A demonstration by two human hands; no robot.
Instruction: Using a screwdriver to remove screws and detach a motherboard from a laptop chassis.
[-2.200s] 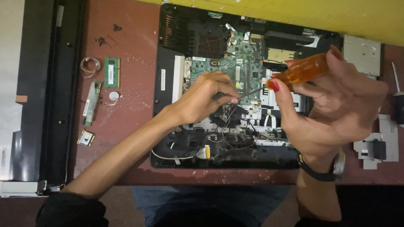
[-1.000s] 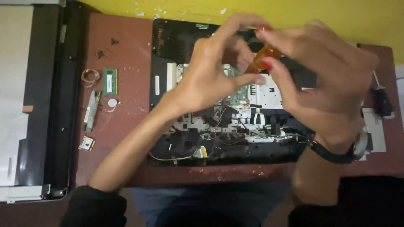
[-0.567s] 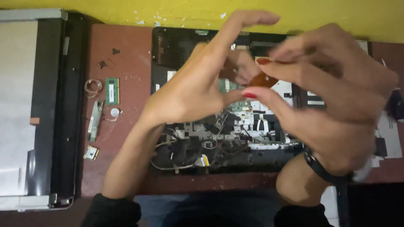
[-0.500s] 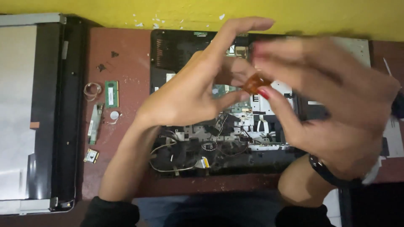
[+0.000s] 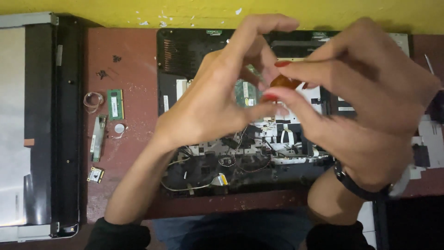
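Note:
An opened laptop base (image 5: 185,55) with its green circuit board (image 5: 244,91) and loose wires lies on the reddish table. Both my hands are raised close to the camera above it. My right hand (image 5: 365,106) pinches the orange handle of a screwdriver (image 5: 286,82) between thumb and fingers. My left hand (image 5: 217,97) meets it at the handle's end, thumb and forefinger touching near the tool. The screwdriver's shaft and tip are hidden behind my hands. A dark watch sits on my right wrist.
A detached laptop screen panel (image 5: 37,125) lies at the far left. Beside it on the table rest a green memory module (image 5: 115,104), a small coiled cable (image 5: 93,100), a narrow bracket (image 5: 97,138), a coin cell (image 5: 119,128) and a small card (image 5: 95,174). White parts (image 5: 428,143) lie at right.
My hands have lifted from the laptop's board toward the camera with the screwdriver, and now fill the view; the left hand has come up to the handle.

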